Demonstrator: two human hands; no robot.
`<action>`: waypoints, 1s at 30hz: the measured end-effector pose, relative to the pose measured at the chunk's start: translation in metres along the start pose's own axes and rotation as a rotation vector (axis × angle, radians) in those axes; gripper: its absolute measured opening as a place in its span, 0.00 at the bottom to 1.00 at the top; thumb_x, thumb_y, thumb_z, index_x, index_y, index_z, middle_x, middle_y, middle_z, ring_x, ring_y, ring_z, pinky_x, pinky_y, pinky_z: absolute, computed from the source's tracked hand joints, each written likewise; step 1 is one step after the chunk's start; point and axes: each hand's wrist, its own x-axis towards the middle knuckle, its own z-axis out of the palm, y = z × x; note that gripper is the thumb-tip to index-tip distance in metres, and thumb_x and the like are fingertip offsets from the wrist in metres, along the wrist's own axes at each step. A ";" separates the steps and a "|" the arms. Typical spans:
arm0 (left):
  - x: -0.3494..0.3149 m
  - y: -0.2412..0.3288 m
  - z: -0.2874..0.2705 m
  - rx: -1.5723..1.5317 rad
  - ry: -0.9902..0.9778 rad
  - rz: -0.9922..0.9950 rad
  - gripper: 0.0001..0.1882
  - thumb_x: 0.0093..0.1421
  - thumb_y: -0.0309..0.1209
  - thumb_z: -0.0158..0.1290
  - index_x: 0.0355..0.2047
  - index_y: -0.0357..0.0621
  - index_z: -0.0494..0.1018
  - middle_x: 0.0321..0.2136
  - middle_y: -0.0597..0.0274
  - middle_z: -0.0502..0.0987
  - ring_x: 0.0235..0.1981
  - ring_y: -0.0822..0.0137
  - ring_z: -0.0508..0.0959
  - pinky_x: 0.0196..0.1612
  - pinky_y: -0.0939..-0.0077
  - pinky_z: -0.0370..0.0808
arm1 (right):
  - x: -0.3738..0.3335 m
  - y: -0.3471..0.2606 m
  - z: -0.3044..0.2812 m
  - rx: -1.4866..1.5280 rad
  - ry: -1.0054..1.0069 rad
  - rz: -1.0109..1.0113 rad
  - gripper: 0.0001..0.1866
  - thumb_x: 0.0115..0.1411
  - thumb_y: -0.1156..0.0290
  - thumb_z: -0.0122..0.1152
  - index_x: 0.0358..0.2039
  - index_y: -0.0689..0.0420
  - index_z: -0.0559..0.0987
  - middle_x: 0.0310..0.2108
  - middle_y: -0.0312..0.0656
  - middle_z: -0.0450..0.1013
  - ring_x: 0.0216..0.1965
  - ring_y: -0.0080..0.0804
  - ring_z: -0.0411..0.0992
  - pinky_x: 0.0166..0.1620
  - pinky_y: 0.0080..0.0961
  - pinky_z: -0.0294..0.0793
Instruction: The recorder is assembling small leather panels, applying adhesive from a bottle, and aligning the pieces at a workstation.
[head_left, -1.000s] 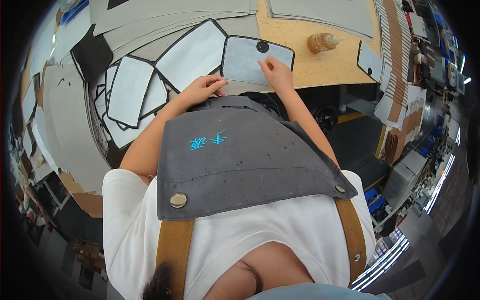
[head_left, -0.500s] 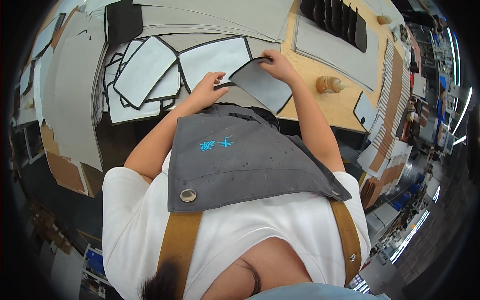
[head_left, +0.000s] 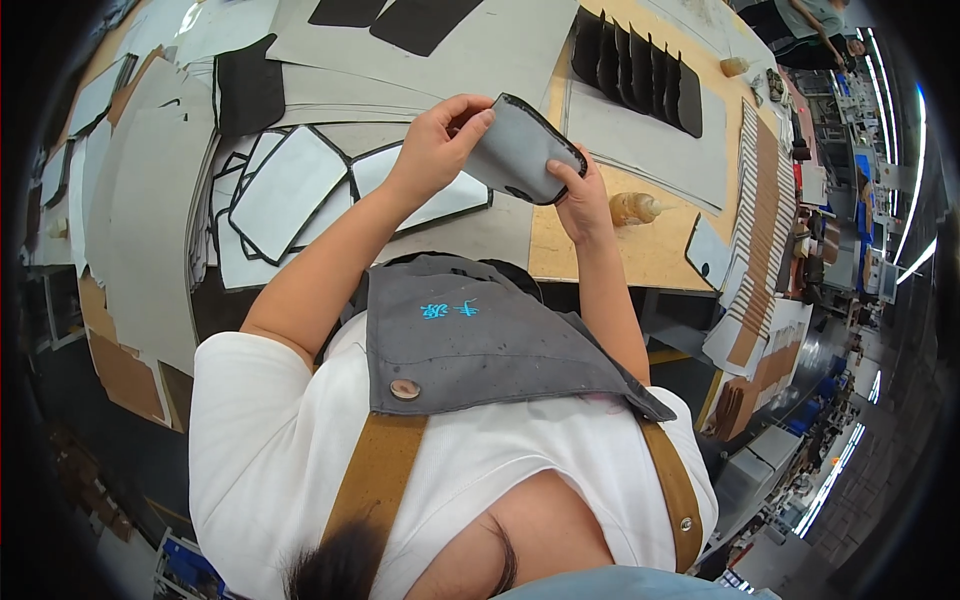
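Observation:
A white-backed panel with a black border (head_left: 518,150) is held up above the table, bowed and tilted. My left hand (head_left: 438,145) pinches its upper left edge between thumb and fingers. At the panel's right end, my right hand (head_left: 582,198) has its thumb on the pale face and its fingers behind. To the left lies a loose pile of similar white panels with black borders (head_left: 290,195), overlapping one another. Another white panel (head_left: 440,203) lies flat under my left forearm, which partly hides it.
A squeeze bottle of amber liquid (head_left: 635,208) lies right of my right hand. Several black panels (head_left: 640,80) overlap in a row on grey board at the far right. A black piece (head_left: 248,85) lies far left, near stacked grey sheets (head_left: 150,200). A person's arm (head_left: 820,35) shows far right.
The panel has been lifted and turned. My left hand has moved up and taken its edge, while my right hand has shifted its grip to the right end.

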 end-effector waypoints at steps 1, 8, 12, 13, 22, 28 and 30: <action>0.001 0.003 0.000 0.001 -0.007 0.004 0.12 0.60 0.32 0.50 0.41 0.38 0.72 0.30 0.69 0.73 0.32 0.79 0.69 0.38 0.85 0.66 | 0.001 0.000 0.004 -0.135 0.054 -0.140 0.17 0.50 0.79 0.59 0.42 0.60 0.67 0.36 0.38 0.69 0.37 0.26 0.69 0.42 0.22 0.69; -0.009 0.015 0.010 0.250 0.020 0.134 0.09 0.58 0.27 0.49 0.38 0.38 0.73 0.28 0.67 0.73 0.27 0.78 0.69 0.31 0.83 0.67 | -0.010 -0.028 0.052 -1.212 0.182 -1.064 0.10 0.50 0.78 0.59 0.34 0.61 0.72 0.31 0.42 0.69 0.33 0.33 0.70 0.37 0.25 0.69; -0.015 0.023 0.015 0.290 0.017 0.206 0.08 0.57 0.25 0.50 0.37 0.37 0.73 0.28 0.66 0.74 0.25 0.77 0.69 0.30 0.83 0.67 | -0.008 -0.021 0.067 -1.101 0.049 -1.018 0.06 0.50 0.80 0.57 0.30 0.61 0.73 0.26 0.42 0.70 0.26 0.33 0.71 0.29 0.26 0.70; -0.016 0.025 0.015 0.292 0.020 0.207 0.08 0.57 0.25 0.50 0.37 0.37 0.73 0.28 0.66 0.74 0.25 0.77 0.69 0.30 0.83 0.67 | -0.008 -0.019 0.067 -1.092 0.046 -1.022 0.06 0.50 0.80 0.57 0.30 0.61 0.73 0.25 0.42 0.70 0.25 0.33 0.71 0.28 0.25 0.70; -0.020 0.028 0.015 0.573 0.058 0.476 0.04 0.54 0.23 0.51 0.32 0.38 0.72 0.23 0.62 0.71 0.19 0.71 0.70 0.22 0.78 0.67 | -0.017 -0.024 0.071 -1.259 0.003 -1.036 0.03 0.50 0.78 0.56 0.26 0.60 0.72 0.21 0.41 0.69 0.20 0.34 0.69 0.24 0.26 0.69; -0.019 0.032 0.012 0.728 0.021 0.553 0.04 0.53 0.24 0.52 0.30 0.39 0.72 0.23 0.62 0.72 0.18 0.66 0.72 0.21 0.76 0.68 | -0.015 -0.019 0.072 -1.253 0.045 -0.952 0.05 0.45 0.77 0.56 0.22 0.59 0.69 0.19 0.40 0.68 0.19 0.33 0.68 0.21 0.26 0.67; -0.019 0.035 0.012 0.688 -0.018 0.385 0.04 0.54 0.26 0.51 0.30 0.39 0.72 0.24 0.61 0.72 0.19 0.68 0.72 0.23 0.77 0.68 | -0.015 -0.020 0.073 -1.248 0.061 -0.943 0.05 0.45 0.77 0.56 0.22 0.58 0.69 0.19 0.39 0.68 0.18 0.33 0.68 0.21 0.26 0.67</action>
